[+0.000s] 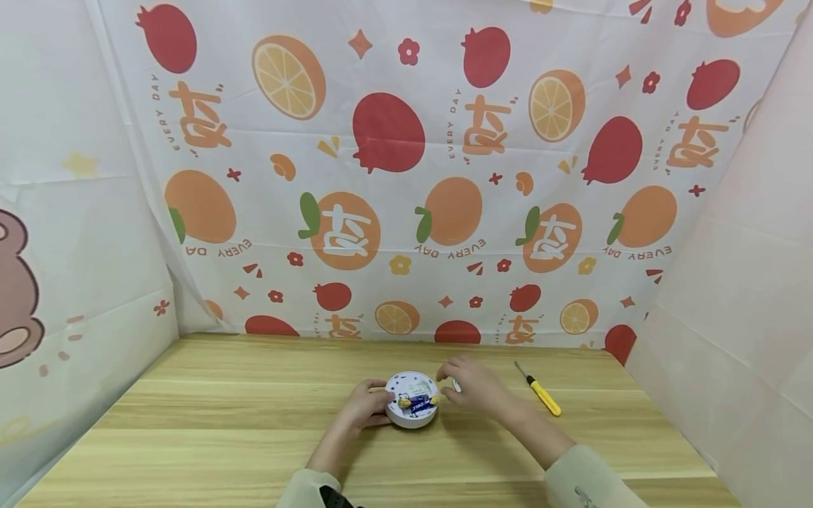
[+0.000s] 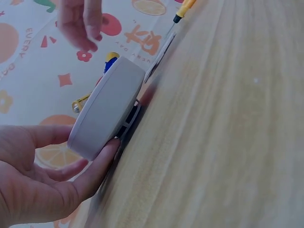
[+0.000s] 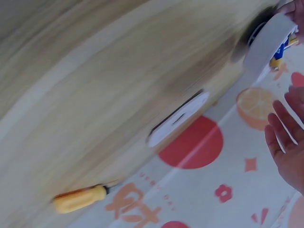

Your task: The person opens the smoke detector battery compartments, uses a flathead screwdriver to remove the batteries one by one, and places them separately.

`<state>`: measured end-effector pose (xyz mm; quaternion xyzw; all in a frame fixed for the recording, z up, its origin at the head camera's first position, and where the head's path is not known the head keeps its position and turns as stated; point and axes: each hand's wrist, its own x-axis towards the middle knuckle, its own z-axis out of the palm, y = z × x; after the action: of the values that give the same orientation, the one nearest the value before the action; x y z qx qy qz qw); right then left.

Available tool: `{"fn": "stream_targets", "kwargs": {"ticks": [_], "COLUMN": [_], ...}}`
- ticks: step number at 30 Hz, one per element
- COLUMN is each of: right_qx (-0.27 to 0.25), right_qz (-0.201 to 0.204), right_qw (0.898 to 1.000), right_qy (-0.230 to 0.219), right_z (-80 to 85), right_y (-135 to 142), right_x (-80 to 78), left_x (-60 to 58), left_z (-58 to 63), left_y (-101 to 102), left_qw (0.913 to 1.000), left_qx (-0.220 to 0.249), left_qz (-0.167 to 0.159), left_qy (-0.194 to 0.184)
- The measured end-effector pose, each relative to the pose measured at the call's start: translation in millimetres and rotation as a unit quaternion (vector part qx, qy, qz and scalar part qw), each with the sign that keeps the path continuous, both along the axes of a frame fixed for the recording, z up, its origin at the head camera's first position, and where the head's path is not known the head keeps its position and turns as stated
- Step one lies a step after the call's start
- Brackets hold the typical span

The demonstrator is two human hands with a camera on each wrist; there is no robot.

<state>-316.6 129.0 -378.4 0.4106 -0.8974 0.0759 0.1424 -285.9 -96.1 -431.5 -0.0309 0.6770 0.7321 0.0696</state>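
My left hand (image 1: 365,406) grips a round white plastic device (image 1: 411,421) by its left side, with fingers at its rim and underside. In the left wrist view the device (image 2: 107,109) stands tilted, and a dark part shows beneath it. Blue-and-yellow batteries (image 1: 420,403) lie on its upper face. Just right of the device is my right hand (image 1: 476,384), its fingers loosely spread and holding nothing in the right wrist view. A flat white disc (image 3: 179,118) with a slot lies on the table below it; the hand mostly hides it in the head view.
A screwdriver (image 1: 545,397) with a yellow handle lies on the wooden table (image 1: 254,395), right of my right hand. A fruit-printed cloth (image 1: 406,212) hangs along the back edge, and pale cloths enclose the left and right sides.
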Motion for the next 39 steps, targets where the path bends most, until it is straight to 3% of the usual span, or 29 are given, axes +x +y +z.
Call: {"fn": "stream_targets", "kwargs": {"ticks": [7, 19, 39], "right_qx": [0.050, 0.099, 0.104], "right_qz": [0.041, 0.022, 0.026], "right_qw": [0.998, 0.995, 0.993], "right_qy": [-0.010, 0.002, -0.044], "right_z": [-4.1, -9.3, -2.7], "right_y": [-18.2, -27.6, -36.2], "right_x": [4.0, 3.1, 0.9], "left_x": [1.2, 4.0, 3.0], "left_z": [2.7, 0.3, 0.4], "left_y": [0.9, -0.3, -1.5], "left_qw": [0.9999, 0.9991, 0.9990], "left_qx": [0.009, 0.020, 0.017], "left_qz": [0.002, -0.035, -0.041], "left_qy": [-0.015, -0.010, -0.008]}}
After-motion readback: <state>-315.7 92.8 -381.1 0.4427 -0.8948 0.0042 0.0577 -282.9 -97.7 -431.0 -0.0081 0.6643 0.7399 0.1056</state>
